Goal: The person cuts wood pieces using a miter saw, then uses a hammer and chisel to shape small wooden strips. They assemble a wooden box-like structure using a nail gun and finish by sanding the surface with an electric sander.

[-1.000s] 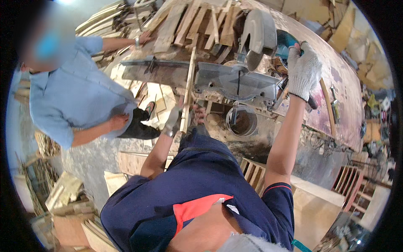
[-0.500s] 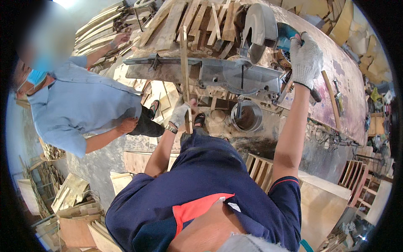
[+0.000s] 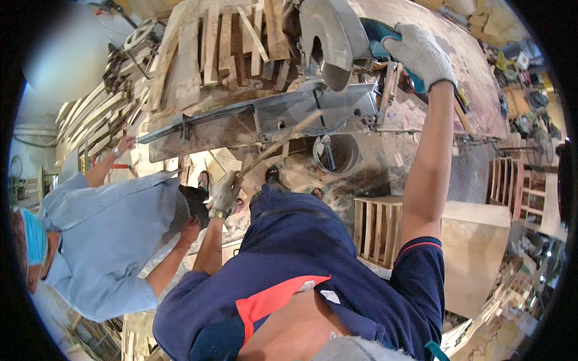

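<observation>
A thin wooden strip (image 3: 277,146) slants from my left hand (image 3: 224,195) toward the mitre saw (image 3: 334,37). This hand, in a white glove, is closed round the strip's near end. The far end of the strip reaches over the grey saw table (image 3: 346,108), near its dark slot; whether it touches is unclear. My right hand (image 3: 424,55), also gloved, wraps over the teal saw handle (image 3: 376,33). The saw head stands above the table, its blade partly covered by the grey guard. A long grey fence (image 3: 211,126) extends left from the saw.
A person in a blue shirt (image 3: 123,222) stands close at my left, one arm stretched toward stacked boards (image 3: 90,123). Wooden planks (image 3: 229,45) lie behind the fence. Below the saw stands a round bucket (image 3: 337,155). A slatted wooden crate (image 3: 378,231) is by my right side.
My view has turned, and the saw appears further left. The strip has swung from nearly upright to slanting right over the saw table. My right hand stays at the saw handle.
</observation>
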The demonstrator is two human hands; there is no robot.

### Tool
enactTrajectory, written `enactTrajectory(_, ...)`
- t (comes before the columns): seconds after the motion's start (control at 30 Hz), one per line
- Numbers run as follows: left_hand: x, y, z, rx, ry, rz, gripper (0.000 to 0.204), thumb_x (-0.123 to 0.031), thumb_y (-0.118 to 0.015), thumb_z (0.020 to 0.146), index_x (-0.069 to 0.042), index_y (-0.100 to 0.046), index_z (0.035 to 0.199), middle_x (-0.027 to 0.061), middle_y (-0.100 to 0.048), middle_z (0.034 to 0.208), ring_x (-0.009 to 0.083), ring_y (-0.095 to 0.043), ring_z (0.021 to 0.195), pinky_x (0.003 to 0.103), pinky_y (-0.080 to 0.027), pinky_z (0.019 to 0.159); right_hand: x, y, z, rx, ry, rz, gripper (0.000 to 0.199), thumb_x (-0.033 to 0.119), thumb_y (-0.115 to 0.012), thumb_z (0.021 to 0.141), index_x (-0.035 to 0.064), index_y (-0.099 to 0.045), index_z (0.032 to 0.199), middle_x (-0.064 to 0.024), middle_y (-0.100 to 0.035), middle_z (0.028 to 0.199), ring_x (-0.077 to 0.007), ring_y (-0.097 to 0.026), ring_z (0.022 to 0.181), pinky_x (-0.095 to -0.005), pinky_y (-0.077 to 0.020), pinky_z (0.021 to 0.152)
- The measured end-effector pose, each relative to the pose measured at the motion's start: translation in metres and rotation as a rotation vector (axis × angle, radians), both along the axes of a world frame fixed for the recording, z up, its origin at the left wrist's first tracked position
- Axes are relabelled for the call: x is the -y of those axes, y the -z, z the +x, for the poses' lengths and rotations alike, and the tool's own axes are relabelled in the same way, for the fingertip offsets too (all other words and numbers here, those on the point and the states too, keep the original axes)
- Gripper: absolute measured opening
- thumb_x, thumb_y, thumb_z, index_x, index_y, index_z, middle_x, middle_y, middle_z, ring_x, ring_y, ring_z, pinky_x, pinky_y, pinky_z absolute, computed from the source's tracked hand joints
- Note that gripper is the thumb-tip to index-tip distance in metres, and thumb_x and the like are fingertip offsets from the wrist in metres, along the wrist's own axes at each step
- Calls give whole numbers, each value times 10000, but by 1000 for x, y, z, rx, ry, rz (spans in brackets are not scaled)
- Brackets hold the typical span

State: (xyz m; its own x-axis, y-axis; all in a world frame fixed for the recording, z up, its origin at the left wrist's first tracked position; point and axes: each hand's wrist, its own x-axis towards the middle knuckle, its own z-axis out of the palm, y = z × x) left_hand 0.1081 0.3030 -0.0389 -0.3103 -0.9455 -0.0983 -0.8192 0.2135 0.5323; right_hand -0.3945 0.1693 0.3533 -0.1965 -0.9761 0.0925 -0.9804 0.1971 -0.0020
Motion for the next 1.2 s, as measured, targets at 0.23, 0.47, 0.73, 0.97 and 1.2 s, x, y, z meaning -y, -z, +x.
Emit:
enactTrajectory(0.23,155,-8,-94,70,319,-417,392,-513,-556,1002,-124,-605,1021,153,-656,724,387,-679,695,501,-530,598,18,-8,-5,259,8,233,428,343,-640,891,-45,-665,1070,-147,-707,824,-211,-706,634,-372,-585,611)
enactTrajectory(0.47,236,-27,-62,280,400,-149,509,-560,-472,1017,-139,-679,1215,193,-732,936,426,-691,874,535,-535,750,-11,14,-9,627,24,217,346,240,-614,892,-34,-605,1104,-114,-663,852,-163,-671,658,-321,-564,586)
enactTrajectory(0.73,230,-28,-25,180,317,-143,522,-577,-466,1012,-113,-692,1091,189,-728,921,409,-704,894,537,-534,768,-57,50,4,841,119,113,354,157,-592,933,38,-558,1264,-66,-645,872,-134,-641,594,-280,-516,495)
enactTrajectory(0.97,219,-49,-28,91,229,286,642,-649,-493,998,-48,-690,891,179,-705,846,318,-708,770,459,-561,696,-52,51,-2,809,88,112,363,119,-548,907,22,-537,1257,-78,-650,893,-158,-646,585,-299,-526,523)
enactTrajectory(1.2,182,-81,-15,-45,139,646,712,-715,-511,956,-58,-594,695,41,-591,609,158,-588,532,348,-482,514,-49,53,-9,781,62,123,417,161,-573,896,-2,-566,1280,-69,-642,890,-155,-608,638,-315,-529,580)
